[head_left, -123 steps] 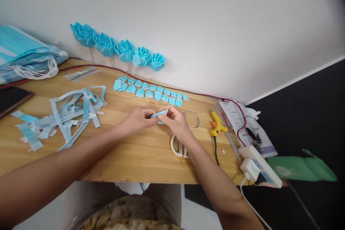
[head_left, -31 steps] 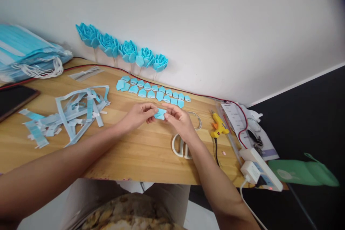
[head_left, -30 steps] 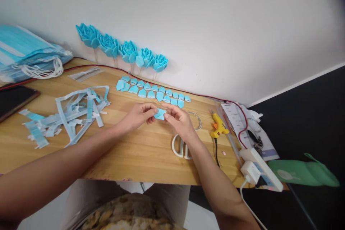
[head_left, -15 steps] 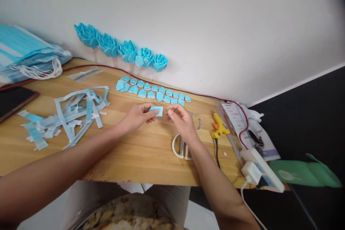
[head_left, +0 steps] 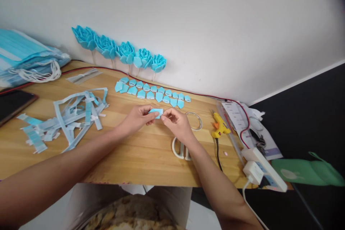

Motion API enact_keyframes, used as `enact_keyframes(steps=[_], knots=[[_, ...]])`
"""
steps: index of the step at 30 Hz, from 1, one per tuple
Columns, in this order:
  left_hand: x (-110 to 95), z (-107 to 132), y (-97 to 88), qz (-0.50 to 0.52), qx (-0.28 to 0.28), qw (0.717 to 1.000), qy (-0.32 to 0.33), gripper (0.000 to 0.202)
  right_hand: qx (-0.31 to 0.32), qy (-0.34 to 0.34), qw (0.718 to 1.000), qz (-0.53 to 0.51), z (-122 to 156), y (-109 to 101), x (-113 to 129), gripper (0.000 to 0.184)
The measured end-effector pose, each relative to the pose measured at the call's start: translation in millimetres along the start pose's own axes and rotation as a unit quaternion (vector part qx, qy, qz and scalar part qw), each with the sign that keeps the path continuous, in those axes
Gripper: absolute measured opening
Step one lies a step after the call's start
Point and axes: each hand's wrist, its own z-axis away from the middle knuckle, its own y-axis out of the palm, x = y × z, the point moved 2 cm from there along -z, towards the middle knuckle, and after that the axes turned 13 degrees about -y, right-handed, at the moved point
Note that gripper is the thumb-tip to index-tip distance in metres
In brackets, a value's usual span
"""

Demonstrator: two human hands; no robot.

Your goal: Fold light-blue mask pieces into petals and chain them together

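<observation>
My left hand [head_left: 136,119] and my right hand [head_left: 176,124] meet over the middle of the wooden desk [head_left: 129,151]. Both pinch a small light-blue folded piece [head_left: 156,111] between thumb and fingertips, the left at its left end, the right at its right end. Just beyond the hands lie two rows of several folded blue petals [head_left: 152,91]. Several finished blue fabric roses [head_left: 118,48] lean against the white wall behind them.
Cut mask strips [head_left: 67,113] lie in a heap at the left, with a stack of face masks [head_left: 24,59] and a phone [head_left: 12,102] farther left. Scissors [head_left: 180,150], a wire ring [head_left: 194,120], a yellow glue gun [head_left: 219,127] and a power strip [head_left: 264,169] are on the right.
Both hands held the blue piece; half a second ago the right hand let go while the left kept it. Now the right fingers pinch its right end again.
</observation>
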Motion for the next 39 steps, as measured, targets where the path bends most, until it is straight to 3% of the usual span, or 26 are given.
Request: enact_keyframes(steps=[9, 13, 16, 30, 39], knots=[[0.4, -0.2, -0.2, -0.009, -0.003, 1.0, -0.005, 0.031, 0.008, 0.008, 1.0, -0.002, 0.0, -1.1, -1.2, 0.015], [2.0, -0.9, -0.4, -0.02, -0.001, 1.0, 0.003, 0.028, -0.001, 0.019, 0.998, -0.063, -0.7, -4.0, -0.4, 0.023], [3.6, -1.6, -0.1, -0.032, 0.003, 0.999, 0.007, 0.027, 0.028, 0.035, 0.994, -0.095, -0.5, -3.0, -0.3, 0.025], [-0.3, -0.9, -4.4, 0.01, -0.007, 1.0, 0.006, 0.038, 0.012, 0.025, 0.998, -0.062, -0.7, -2.7, -1.7, 0.018], [-4.4, 1.4, 0.1, -0.049, 0.012, 0.999, 0.001, 0.026, 0.013, 0.015, 0.998, -0.054, -0.3, -1.7, -5.0, 0.018]])
